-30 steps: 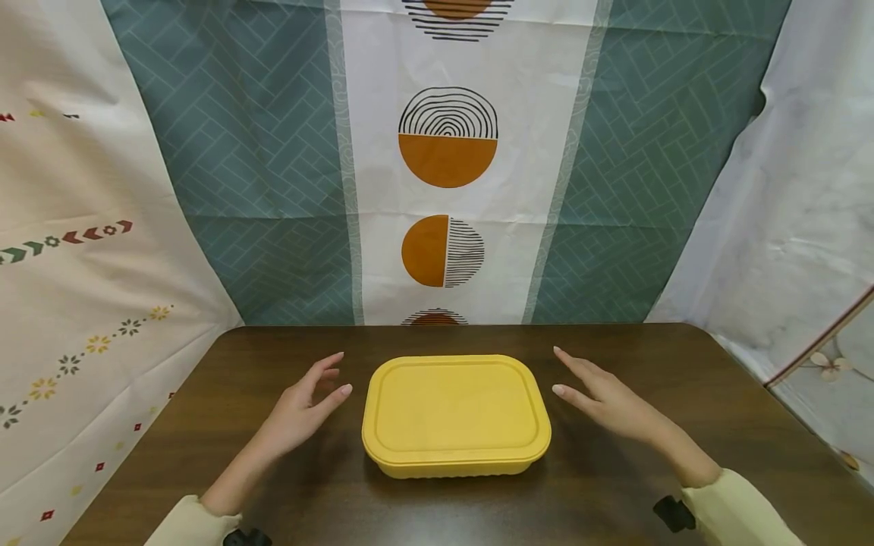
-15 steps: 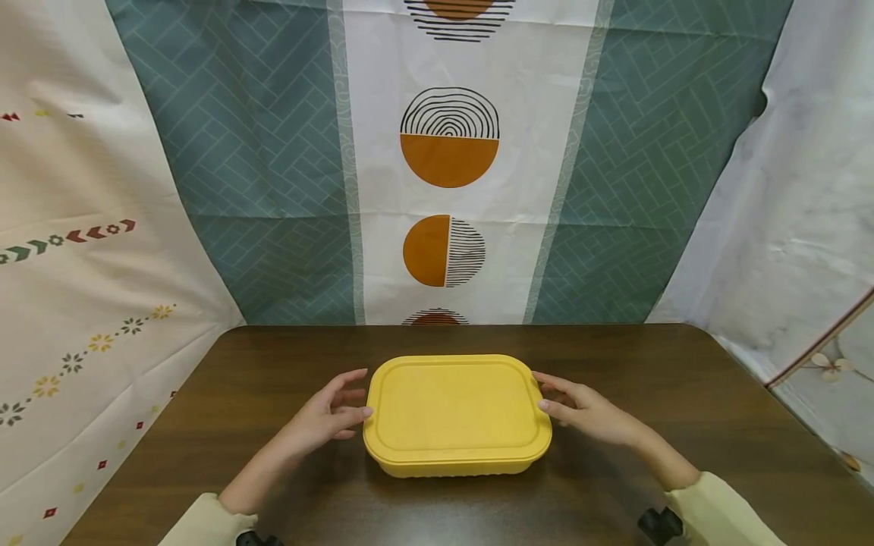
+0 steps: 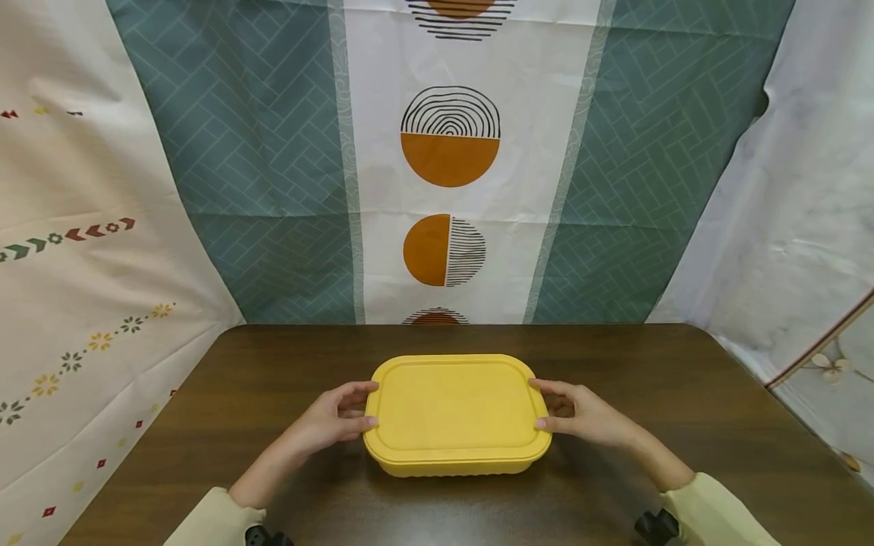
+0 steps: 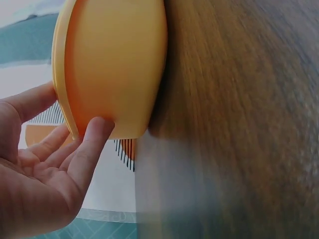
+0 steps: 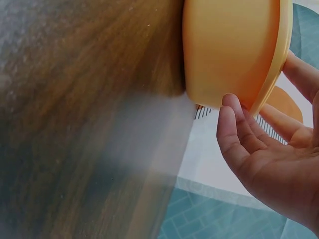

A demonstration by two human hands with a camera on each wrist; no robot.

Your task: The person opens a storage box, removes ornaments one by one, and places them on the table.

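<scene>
A yellow food container [image 3: 459, 469] with rounded corners stands on the dark wooden table, its flat yellow lid [image 3: 457, 409] in place. At its left end, my left hand [image 3: 328, 418] holds the lid's rim, thumb and forefinger on top. In the left wrist view, other fingers [image 4: 89, 149] reach below the rim against the container's side wall [image 4: 117, 59]. My right hand [image 3: 590, 415] grips the opposite end the same way, with thumb and forefinger over the lid's edge. Below that rim, curled fingers [image 5: 234, 129] show in the right wrist view. The container's inside is hidden.
The brown table [image 3: 293, 356] reaches back to a hanging cloth [image 3: 273, 152] with green panels and orange circles. A cream patterned cloth [image 3: 82, 303] hangs at the left and a white one [image 3: 771, 227] at the right. Both sleeves carry small black devices [image 3: 657, 526] near the wrists.
Both hands have come inward from beside the container, and thumbs and forefingers now lie on the lid's edges. The container and its lid have not moved.
</scene>
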